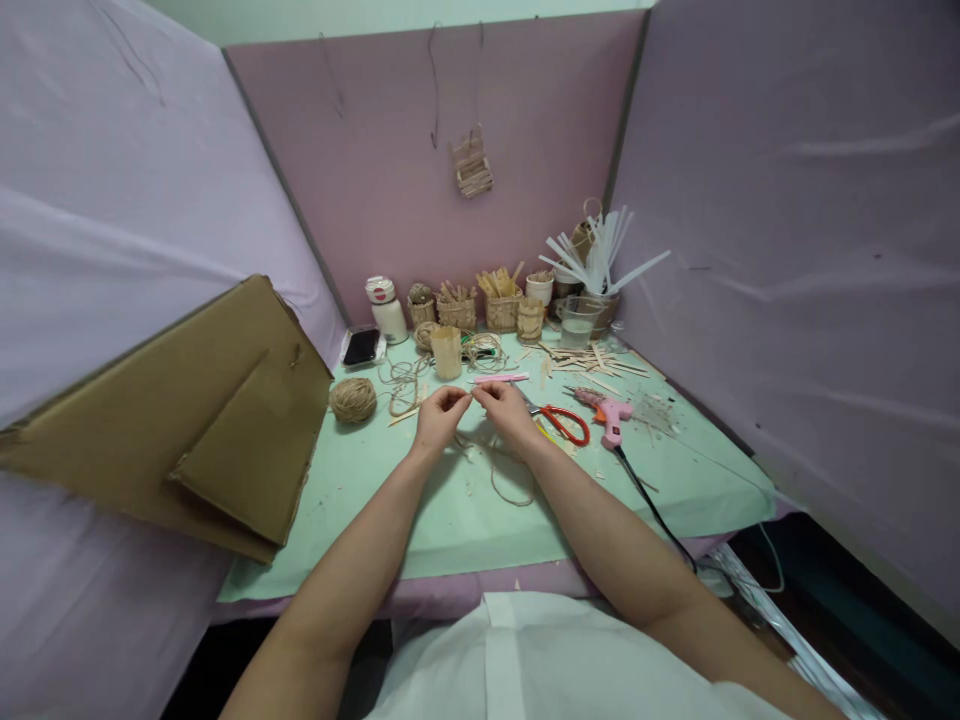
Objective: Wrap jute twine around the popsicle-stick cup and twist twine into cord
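My left hand (441, 412) and my right hand (504, 408) meet above the middle of the table, thumbs and forefingers pinched with the tips almost touching. Between them they grip a thin piece of twine; a loop of the twine (513, 502) hangs below my right hand and wrist. Just beyond the fingers lies a pink pen-like stick (501, 378). Red-handled scissors (566, 425) rest right of my right hand, their blades partly hidden by it. A small cup covered in wooden sticks (447, 353) stands behind my left hand.
A ball of twine (353, 400) sits at left beside a leaning cardboard sheet (247, 430). A pink glue gun (611, 412) with a black cord lies at right. Loose wooden sticks (592, 360), a clear water cup (577, 322), a white jar (387, 312) and filled baskets (502, 310) line the back.
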`<control>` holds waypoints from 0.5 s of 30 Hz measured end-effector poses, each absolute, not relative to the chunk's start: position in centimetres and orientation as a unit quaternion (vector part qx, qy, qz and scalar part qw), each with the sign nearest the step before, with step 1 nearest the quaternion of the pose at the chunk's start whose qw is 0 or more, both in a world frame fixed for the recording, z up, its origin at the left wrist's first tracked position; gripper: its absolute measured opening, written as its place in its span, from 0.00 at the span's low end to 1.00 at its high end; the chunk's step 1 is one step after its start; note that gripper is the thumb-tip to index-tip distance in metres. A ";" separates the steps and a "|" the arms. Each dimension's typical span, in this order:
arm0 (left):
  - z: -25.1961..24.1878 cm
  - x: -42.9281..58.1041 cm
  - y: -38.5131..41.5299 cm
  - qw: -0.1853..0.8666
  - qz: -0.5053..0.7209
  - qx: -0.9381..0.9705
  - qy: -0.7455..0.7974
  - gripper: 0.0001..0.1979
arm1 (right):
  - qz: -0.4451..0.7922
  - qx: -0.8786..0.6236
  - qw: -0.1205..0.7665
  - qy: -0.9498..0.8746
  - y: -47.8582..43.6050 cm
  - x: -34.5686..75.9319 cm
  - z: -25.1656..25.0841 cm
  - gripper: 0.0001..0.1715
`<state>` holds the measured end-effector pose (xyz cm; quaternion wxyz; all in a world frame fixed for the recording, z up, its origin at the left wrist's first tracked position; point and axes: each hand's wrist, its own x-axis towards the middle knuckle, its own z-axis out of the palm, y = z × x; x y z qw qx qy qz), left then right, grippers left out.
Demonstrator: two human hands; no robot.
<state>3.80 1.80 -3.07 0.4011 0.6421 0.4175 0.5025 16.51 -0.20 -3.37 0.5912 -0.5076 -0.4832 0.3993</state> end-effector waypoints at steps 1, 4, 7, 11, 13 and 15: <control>-3.1 3.8 1.8 0.398 0.506 0.642 0.417 0.10 | 0.392 -0.507 0.592 -0.489 -0.2 16.5 -3.4 0.13; -3.1 3.7 1.9 0.388 0.507 0.644 0.421 0.09 | 0.369 -0.501 0.592 -0.513 -0.1 16.7 -3.5 0.13; -3.1 3.7 2.0 0.381 0.507 0.643 0.428 0.08 | 0.334 -0.500 0.592 -0.537 0.0 16.8 -3.6 0.13; -3.2 3.7 2.0 0.379 0.506 0.643 0.433 0.07 | 0.290 -0.514 0.585 -0.556 0.2 16.8 -3.9 0.14; -3.1 3.7 2.0 0.382 0.506 0.640 0.435 0.07 | 0.277 -0.521 0.581 -0.561 0.2 16.8 -4.0 0.15; -3.1 3.7 2.0 0.391 0.507 0.635 0.433 0.07 | 0.268 -0.524 0.575 -0.568 0.2 16.8 -4.1 0.16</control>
